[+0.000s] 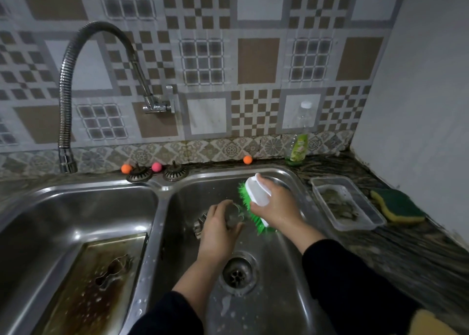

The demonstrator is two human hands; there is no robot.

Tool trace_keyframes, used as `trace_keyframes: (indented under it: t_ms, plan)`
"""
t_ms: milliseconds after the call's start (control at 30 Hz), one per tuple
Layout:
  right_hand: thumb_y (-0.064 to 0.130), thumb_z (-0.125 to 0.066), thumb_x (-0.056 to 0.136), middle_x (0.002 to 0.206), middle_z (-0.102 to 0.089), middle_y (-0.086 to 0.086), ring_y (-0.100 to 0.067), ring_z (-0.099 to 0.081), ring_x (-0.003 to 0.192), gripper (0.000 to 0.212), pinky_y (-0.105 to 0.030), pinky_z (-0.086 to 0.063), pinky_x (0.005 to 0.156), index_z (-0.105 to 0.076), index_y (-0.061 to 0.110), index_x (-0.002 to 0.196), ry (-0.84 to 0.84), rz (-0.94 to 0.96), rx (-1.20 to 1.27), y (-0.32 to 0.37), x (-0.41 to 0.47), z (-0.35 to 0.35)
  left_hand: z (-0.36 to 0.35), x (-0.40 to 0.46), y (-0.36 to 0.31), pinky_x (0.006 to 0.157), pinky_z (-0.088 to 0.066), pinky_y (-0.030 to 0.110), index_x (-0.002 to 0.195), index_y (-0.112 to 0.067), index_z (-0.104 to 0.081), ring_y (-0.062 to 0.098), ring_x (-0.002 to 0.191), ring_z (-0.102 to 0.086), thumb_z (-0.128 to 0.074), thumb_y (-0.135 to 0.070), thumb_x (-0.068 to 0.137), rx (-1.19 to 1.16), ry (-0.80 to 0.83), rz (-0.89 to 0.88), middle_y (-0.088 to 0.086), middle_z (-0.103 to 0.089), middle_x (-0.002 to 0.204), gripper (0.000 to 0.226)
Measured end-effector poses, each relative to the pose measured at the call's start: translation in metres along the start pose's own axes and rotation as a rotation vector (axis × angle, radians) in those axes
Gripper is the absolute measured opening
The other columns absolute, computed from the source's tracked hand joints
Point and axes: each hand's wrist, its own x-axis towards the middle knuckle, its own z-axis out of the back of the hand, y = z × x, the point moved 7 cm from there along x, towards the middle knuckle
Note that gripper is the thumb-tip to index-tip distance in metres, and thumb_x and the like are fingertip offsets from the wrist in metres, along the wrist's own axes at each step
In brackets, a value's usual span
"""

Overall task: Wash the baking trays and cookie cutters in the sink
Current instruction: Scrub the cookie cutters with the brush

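Hands work over the right basin of a double steel sink (162, 190). We see the left hand (218, 230) closed around a small metal cookie cutter (234, 214), which it holds above the basin floor, and the fingers wrap most of it, so its shape we cannot tell. The right hand (276, 205) grips firmly the white handle of a scrub brush (256, 202), and its green bristles touch the cutter. Another cookie cutter (200, 225), with a wavy edge, lies on the basin floor just behind the left hand, near the drain (237, 273). In the left basin a stained baking tray (83, 296) leans, wet, with one more cutter (114, 271) lying on it. On the counter at the right stand a clear plastic container (347, 202), a green and yellow sponge (398, 205) and a soap bottle (299, 136).
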Motion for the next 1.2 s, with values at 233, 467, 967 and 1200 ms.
trace_keyframes:
  t_ms: [233, 467, 967, 1200]
  plan:
    - [0.027, -0.069, 0.079, 0.140, -0.052, 0.004, -0.016, -0.051, 0.123, 0.072, -0.019, -0.039, 0.089, -0.039, 0.031, 0.144, 0.029, -0.016, 0.004, 0.000, -0.016, -0.004, 0.003, 0.003, -0.005, 0.072, -0.040, 0.021, 0.133, -0.024, -0.048, 0.010, 0.085, -0.057, -0.071, -0.023, 0.083, 0.073, -0.040, 0.004, -0.006, -0.048, 0.119, 0.055]
    - [0.028, -0.072, 0.077, 0.139, -0.053, 0.006, -0.013, -0.054, 0.120, 0.072, -0.023, -0.044, 0.094, -0.043, 0.032, 0.142, 0.058, -0.020, 0.089, -0.004, -0.019, -0.004, -0.019, 0.005, 0.014, 0.074, -0.057, 0.028, 0.120, -0.024, -0.054, 0.020, 0.090, -0.065, -0.052, -0.021, 0.096, -1.003, 0.077, 0.516, 0.010, -0.064, 0.105, 0.024]
    - [0.034, -0.066, 0.076, 0.124, -0.056, 0.000, -0.022, -0.057, 0.110, 0.076, -0.033, -0.050, 0.085, -0.033, 0.040, 0.144, 0.161, 0.116, -0.275, 0.016, -0.018, -0.019, -0.020, -0.006, 0.013, 0.075, -0.057, 0.024, 0.129, -0.023, -0.050, 0.015, 0.085, -0.068, -0.046, -0.011, 0.098, -1.075, 0.306, 0.520, 0.009, -0.070, 0.102, 0.033]
    - [0.035, -0.063, 0.079, 0.119, -0.054, -0.002, -0.026, -0.058, 0.107, 0.076, -0.035, -0.049, 0.084, -0.027, 0.040, 0.145, 0.158, 0.155, -0.391, 0.025, -0.021, -0.033, -0.002, 0.000, 0.029, 0.067, -0.049, 0.019, 0.134, -0.020, -0.049, 0.006, 0.078, -0.060, -0.058, -0.016, 0.093, -0.785, 0.227, 0.441, 0.001, -0.066, 0.096, 0.042]
